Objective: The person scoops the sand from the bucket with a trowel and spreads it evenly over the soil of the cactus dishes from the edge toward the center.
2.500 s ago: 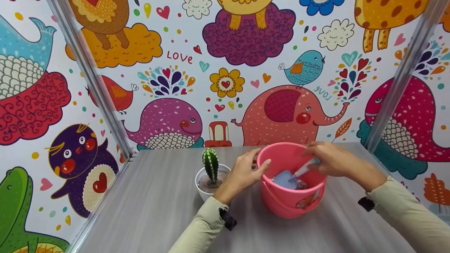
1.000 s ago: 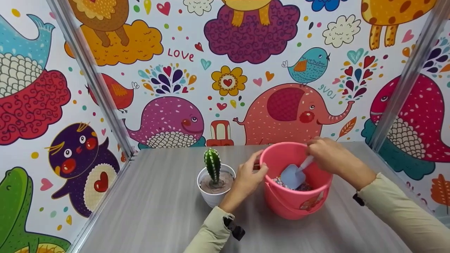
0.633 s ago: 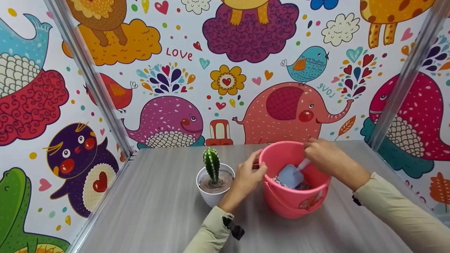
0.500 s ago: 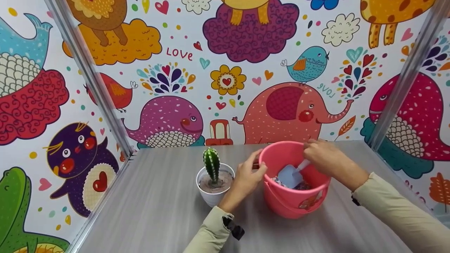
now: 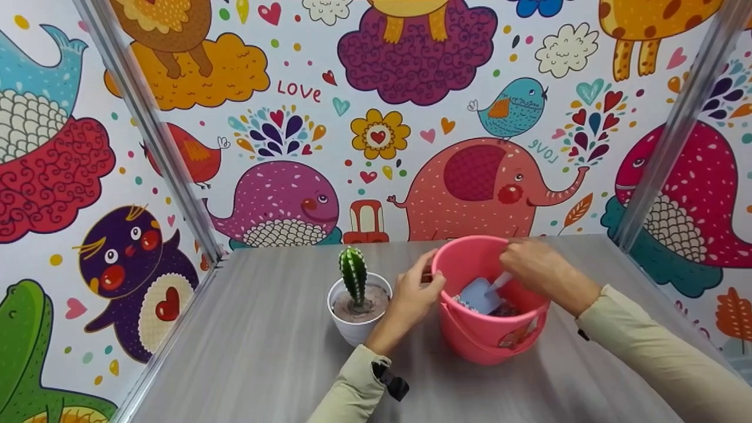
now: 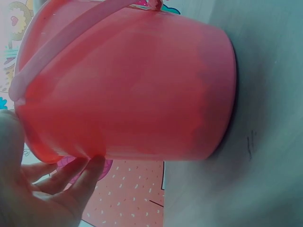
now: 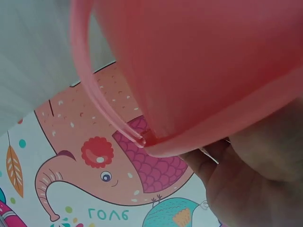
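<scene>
A pink bucket [image 5: 479,341] stands upright on the table, its handle hanging down the near side. On the bucket's left rim my left hand [image 5: 414,294] keeps its grip, thumb at the rim and fingers against the outer wall, as the left wrist view also shows. My right hand [image 5: 537,270] reaches over the right rim and holds a toy shovel by its pale handle. The shovel's light-blue blade [image 5: 479,295] lies low in the bucket on small multicoloured bits [image 5: 506,309]. In the right wrist view the bucket wall hides the shovel.
Left of the bucket, close by my left forearm, is a cactus [image 5: 353,275] in a white pot [image 5: 352,330]. The grey table [image 5: 264,341] ends at a wall panel printed with cartoon animals. Metal posts [image 5: 664,141] frame the back corners.
My right hand has swung the shovel about inside the bucket, and its wrist has lately shifted left and lower. The left hand has kept its hold on the rim; the cactus stays put.
</scene>
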The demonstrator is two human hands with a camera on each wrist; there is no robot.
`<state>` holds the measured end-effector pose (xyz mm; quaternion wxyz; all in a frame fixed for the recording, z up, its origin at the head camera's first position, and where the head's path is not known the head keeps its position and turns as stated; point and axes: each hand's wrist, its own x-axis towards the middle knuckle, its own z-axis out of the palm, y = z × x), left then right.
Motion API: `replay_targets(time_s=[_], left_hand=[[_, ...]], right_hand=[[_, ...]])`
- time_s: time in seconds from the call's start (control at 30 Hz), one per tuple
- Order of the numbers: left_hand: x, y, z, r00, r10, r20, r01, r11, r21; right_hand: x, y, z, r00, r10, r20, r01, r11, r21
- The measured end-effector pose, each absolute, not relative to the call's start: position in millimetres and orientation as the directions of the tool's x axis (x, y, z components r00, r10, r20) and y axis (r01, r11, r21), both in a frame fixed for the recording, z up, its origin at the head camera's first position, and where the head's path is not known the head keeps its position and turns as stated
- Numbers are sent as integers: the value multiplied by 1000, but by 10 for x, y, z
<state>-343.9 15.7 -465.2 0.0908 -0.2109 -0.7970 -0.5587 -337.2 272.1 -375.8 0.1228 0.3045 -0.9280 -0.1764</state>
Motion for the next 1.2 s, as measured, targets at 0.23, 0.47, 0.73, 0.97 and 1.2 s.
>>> replay_targets(time_s=[0.23, 0.47, 0.73, 0.97, 1.2], left_hand=[[-3432, 130, -4654, -896, 233, 378, 433, 274, 859], [-3440, 131, -4673, -899, 226, 375, 428, 273, 861], [-3424, 149, -4667, -903, 236, 358, 413, 255, 874], [-3423, 134, -4658, -904, 231, 359, 417, 288, 862], [-3434, 146, -4659, -905, 232, 356, 413, 283, 866]], right_hand=[[-3395, 2650, -3780, -790, -600, 125, -506, 753, 420], [-3405, 2649, -3717, -803, -595, 41, -530, 743, 409], [-3393, 2665, -3679, -826, -563, -21, -537, 775, 333], [-3440, 2575, -3784, -826, -561, 47, -499, 768, 400], [-3417, 2637, -3770, -814, -580, -7, -550, 768, 327]])
